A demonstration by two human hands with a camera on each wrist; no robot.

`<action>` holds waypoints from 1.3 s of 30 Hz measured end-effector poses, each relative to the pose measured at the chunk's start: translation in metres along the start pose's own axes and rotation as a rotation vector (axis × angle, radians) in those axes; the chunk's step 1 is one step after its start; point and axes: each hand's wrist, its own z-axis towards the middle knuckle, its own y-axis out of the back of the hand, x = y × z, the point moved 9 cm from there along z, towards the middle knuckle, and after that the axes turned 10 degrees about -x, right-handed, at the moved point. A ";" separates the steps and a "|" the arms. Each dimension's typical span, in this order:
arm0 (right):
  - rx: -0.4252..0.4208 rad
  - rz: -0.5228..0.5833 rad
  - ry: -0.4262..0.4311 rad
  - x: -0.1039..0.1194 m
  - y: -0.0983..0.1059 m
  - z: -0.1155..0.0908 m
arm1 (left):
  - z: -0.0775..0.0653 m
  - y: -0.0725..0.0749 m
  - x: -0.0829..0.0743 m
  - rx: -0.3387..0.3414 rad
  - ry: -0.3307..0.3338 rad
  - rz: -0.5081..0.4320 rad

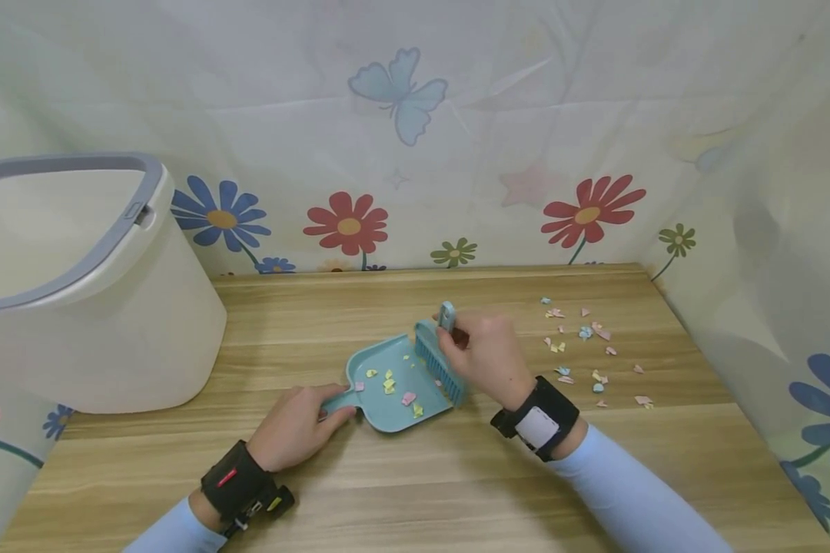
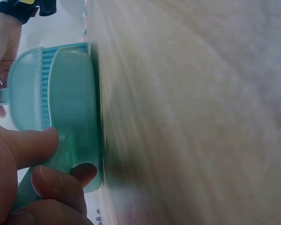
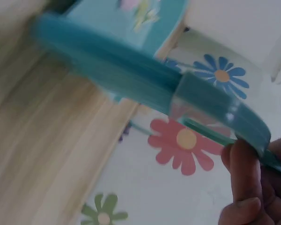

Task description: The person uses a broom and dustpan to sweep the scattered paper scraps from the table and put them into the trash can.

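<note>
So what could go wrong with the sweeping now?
The brush is at the open edge of the dustpan, so it might flick the scraps inside back out. If the left hand tips the dustpan, those could slide off. Loose scraps lie on the table too, so a careless sweep may scatter them.

The left arm is slanting in from seven o'clock, the left hand gripping and pointing toward two; opposite me, the right arm is slanting from five, the right hand gripping, aiming past ten.
</note>
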 end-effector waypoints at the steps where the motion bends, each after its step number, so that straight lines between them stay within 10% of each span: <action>1: 0.004 0.033 -0.024 -0.001 0.000 0.000 | 0.000 0.000 0.000 0.000 0.000 0.004; 10: -0.075 0.106 -0.068 -0.012 0.015 0.004 | 0.000 -0.001 0.003 0.002 0.002 0.011; 31: -0.113 -0.152 0.049 -0.011 0.020 0.003 | -0.001 0.000 0.002 0.002 -0.001 0.006; 39: -0.038 0.100 -0.096 -0.016 0.015 0.000 | 0.000 0.000 0.001 0.000 -0.012 0.002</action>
